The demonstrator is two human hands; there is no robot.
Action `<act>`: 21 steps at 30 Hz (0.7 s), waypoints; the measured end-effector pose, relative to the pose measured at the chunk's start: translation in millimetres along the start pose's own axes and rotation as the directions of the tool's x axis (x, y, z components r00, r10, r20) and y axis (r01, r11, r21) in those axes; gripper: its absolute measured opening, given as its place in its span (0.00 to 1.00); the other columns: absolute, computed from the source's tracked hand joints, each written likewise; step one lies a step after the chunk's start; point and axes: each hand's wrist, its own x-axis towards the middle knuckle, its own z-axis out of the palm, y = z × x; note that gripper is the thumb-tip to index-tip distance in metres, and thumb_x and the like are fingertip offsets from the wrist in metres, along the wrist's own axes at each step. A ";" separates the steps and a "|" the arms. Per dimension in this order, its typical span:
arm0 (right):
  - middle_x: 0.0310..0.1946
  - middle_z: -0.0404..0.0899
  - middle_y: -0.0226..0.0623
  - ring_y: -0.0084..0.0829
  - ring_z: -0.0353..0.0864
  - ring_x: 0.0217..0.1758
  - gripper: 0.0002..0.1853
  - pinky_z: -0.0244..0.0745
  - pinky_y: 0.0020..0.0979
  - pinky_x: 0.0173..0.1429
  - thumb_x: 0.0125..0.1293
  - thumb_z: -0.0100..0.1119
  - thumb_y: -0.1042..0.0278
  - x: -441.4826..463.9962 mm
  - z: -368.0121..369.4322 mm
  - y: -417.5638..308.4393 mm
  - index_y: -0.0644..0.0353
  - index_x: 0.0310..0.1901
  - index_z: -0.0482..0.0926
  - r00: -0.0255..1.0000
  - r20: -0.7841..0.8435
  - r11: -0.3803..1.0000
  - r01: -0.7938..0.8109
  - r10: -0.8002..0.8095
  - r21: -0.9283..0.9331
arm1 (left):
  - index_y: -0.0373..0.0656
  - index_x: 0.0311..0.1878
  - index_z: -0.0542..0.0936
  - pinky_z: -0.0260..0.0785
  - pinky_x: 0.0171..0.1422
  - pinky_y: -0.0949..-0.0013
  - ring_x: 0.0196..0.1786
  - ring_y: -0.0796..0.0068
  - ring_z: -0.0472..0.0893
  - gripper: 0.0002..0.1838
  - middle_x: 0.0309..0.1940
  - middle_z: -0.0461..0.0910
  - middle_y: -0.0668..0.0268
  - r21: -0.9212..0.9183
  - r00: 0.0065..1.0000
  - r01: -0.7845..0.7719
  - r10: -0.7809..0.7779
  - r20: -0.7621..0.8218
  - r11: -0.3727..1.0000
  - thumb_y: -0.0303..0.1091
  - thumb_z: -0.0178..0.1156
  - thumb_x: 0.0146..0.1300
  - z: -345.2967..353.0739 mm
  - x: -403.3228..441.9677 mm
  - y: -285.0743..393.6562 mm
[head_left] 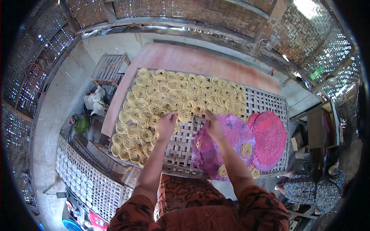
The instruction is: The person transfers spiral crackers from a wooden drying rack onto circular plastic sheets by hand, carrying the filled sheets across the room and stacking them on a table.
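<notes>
Many round coils of yellow noodles (179,85) lie in close rows on a woven bamboo rack (181,148). My left hand (167,124) is over the front edge of the rows, its fingers bent at a coil; whether it grips one is unclear. My right hand (213,125) is at the row's edge, fingertips near another coil and partly hidden. Under my right forearm lies a round purple mat (235,133) with a few single coils (246,149) on it. A round pink mat (269,138) sits to its right.
A wooden board (173,56) lies beneath the rack. At lower left, another rack (102,194) holds white discs. A green gas cylinder (81,124) and a slatted stool (110,69) stand at left. Another person in patterned clothing (316,189) is at lower right.
</notes>
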 end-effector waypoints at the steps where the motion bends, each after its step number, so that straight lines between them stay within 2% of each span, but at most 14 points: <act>1: 0.58 0.71 0.48 0.46 0.68 0.63 0.23 0.63 0.37 0.66 0.58 0.46 0.83 -11.2 -15.0 -3.4 0.62 0.57 0.72 0.994 -0.028 0.992 -0.100 0.103 0.080 | 0.33 0.48 0.78 0.71 0.40 0.75 0.36 0.79 0.81 0.14 0.36 0.84 0.59 0.083 0.996 -0.086 0.088 -0.028 0.993 0.33 0.57 0.64 7.3 3.8 -2.7; 2: 0.56 0.72 0.49 0.47 0.70 0.61 0.20 0.66 0.37 0.64 0.61 0.47 0.81 -24.8 -27.0 -1.6 0.62 0.56 0.73 0.977 -0.048 0.967 -0.198 0.208 0.160 | 0.34 0.49 0.78 0.72 0.40 0.74 0.36 0.77 0.82 0.14 0.36 0.84 0.58 0.167 0.983 -0.167 0.177 -0.047 0.972 0.32 0.57 0.64 16.2 5.7 -5.6; 4: 0.53 0.75 0.48 0.46 0.75 0.57 0.16 0.70 0.35 0.60 0.62 0.51 0.79 -54.0 -50.6 10.8 0.62 0.52 0.76 0.986 -0.100 0.991 -0.134 0.136 0.023 | 0.36 0.48 0.79 0.74 0.41 0.70 0.36 0.68 0.83 0.12 0.38 0.83 0.57 0.117 0.956 -0.273 0.283 -0.081 0.955 0.32 0.54 0.66 38.7 6.9 -10.2; 6: 0.51 0.76 0.49 0.47 0.75 0.55 0.14 0.71 0.36 0.58 0.62 0.52 0.77 -83.3 -76.1 16.4 0.62 0.49 0.77 0.984 -0.112 0.990 -0.140 0.141 0.009 | 0.38 0.48 0.79 0.74 0.47 0.68 0.43 0.61 0.82 0.13 0.42 0.82 0.56 -0.433 0.956 -0.114 0.217 0.196 0.894 0.34 0.50 0.68 63.9 9.7 -35.1; 7: 0.50 0.77 0.49 0.48 0.75 0.54 0.13 0.71 0.37 0.57 0.62 0.52 0.76 -97.5 -87.9 14.1 0.62 0.49 0.77 0.980 -0.081 0.983 -0.183 0.181 -0.025 | 0.39 0.48 0.79 0.71 0.53 0.66 0.49 0.61 0.79 0.13 0.45 0.81 0.58 -0.043 0.914 -0.313 0.313 0.257 0.949 0.35 0.50 0.68 72.1 7.3 -52.0; 8: 0.49 0.77 0.49 0.48 0.75 0.54 0.13 0.71 0.38 0.57 0.61 0.53 0.76 -111.1 -98.3 11.5 0.62 0.48 0.77 0.974 -0.054 0.973 -0.225 0.222 -0.060 | 0.40 0.49 0.79 0.69 0.60 0.65 0.54 0.60 0.77 0.14 0.48 0.80 0.59 0.330 0.859 -0.498 0.405 0.313 0.802 0.35 0.49 0.68 80.4 4.9 -69.1; 9: 0.49 0.77 0.49 0.48 0.75 0.54 0.13 0.71 0.38 0.57 0.61 0.53 0.76 -126.6 -106.1 11.6 0.62 0.48 0.77 0.973 -0.057 0.972 -0.226 0.223 -0.065 | 0.41 0.51 0.78 0.63 0.65 0.64 0.59 0.62 0.73 0.14 0.51 0.78 0.61 0.386 0.775 -0.625 0.478 0.413 0.679 0.35 0.50 0.66 80.7 0.9 -69.7; 10: 0.49 0.76 0.51 0.49 0.75 0.54 0.14 0.70 0.39 0.57 0.60 0.53 0.76 -141.2 -112.8 11.8 0.64 0.49 0.77 0.950 0.083 0.953 -0.295 0.300 -0.067 | 0.42 0.52 0.78 0.57 0.70 0.63 0.63 0.63 0.69 0.15 0.54 0.76 0.62 0.420 0.676 -0.735 0.528 0.515 0.532 0.34 0.51 0.64 81.7 -3.2 -70.2; 11: 0.49 0.76 0.52 0.50 0.74 0.54 0.16 0.70 0.40 0.57 0.60 0.53 0.76 -151.6 -116.8 10.7 0.65 0.50 0.76 0.901 0.222 0.928 -0.364 0.372 -0.078 | 0.43 0.54 0.76 0.51 0.74 0.61 0.66 0.65 0.66 0.18 0.59 0.72 0.63 0.449 0.710 -0.703 0.511 0.485 0.551 0.34 0.54 0.61 83.0 -10.2 -69.1; 14: 0.52 0.74 0.51 0.50 0.74 0.54 0.25 0.71 0.43 0.55 0.53 0.65 0.68 -175.6 -108.8 5.5 0.65 0.53 0.72 0.953 0.144 0.940 -0.226 0.268 -0.254 | 0.43 0.56 0.75 0.49 0.74 0.60 0.67 0.65 0.64 0.19 0.61 0.69 0.63 0.438 0.745 -0.659 0.450 0.492 0.611 0.35 0.55 0.61 79.1 -20.2 -60.7; 16: 0.55 0.72 0.50 0.51 0.73 0.54 0.31 0.70 0.44 0.55 0.49 0.67 0.67 -179.4 -101.8 6.3 0.65 0.56 0.69 0.950 0.141 0.925 -0.228 0.280 -0.304 | 0.43 0.53 0.76 0.58 0.69 0.60 0.63 0.61 0.69 0.17 0.58 0.72 0.59 0.450 0.719 -0.695 0.550 0.426 0.561 0.34 0.53 0.60 70.7 -37.4 -28.8; 18: 0.50 0.73 0.57 0.53 0.74 0.50 0.17 0.71 0.44 0.52 0.56 0.52 0.74 -168.0 -98.3 -1.6 0.68 0.48 0.74 0.886 0.037 0.853 -0.432 0.462 -0.293 | 0.41 0.50 0.77 0.68 0.57 0.58 0.51 0.58 0.77 0.15 0.51 0.76 0.55 0.338 0.805 -0.517 0.311 0.505 0.787 0.33 0.53 0.60 75.8 -71.1 -8.0; 20: 0.46 0.75 0.56 0.53 0.76 0.47 0.16 0.72 0.44 0.48 0.55 0.55 0.72 -160.5 -101.8 6.4 0.67 0.46 0.75 0.902 0.079 0.846 -0.365 0.425 -0.389 | 0.41 0.47 0.78 0.72 0.47 0.57 0.39 0.56 0.80 0.13 0.45 0.78 0.53 0.136 0.634 -0.528 0.283 0.720 0.839 0.32 0.54 0.59 94.5 -113.2 -21.1; 21: 0.42 0.77 0.56 0.52 0.78 0.43 0.15 0.73 0.43 0.45 0.55 0.57 0.71 -155.1 -101.9 8.8 0.66 0.44 0.77 0.914 0.122 0.826 -0.286 0.388 -0.486 | 0.43 0.51 0.76 0.70 0.52 0.57 0.48 0.55 0.76 0.15 0.50 0.74 0.53 0.129 0.509 -0.598 0.251 0.823 0.791 0.34 0.55 0.61 100.0 -132.9 -19.0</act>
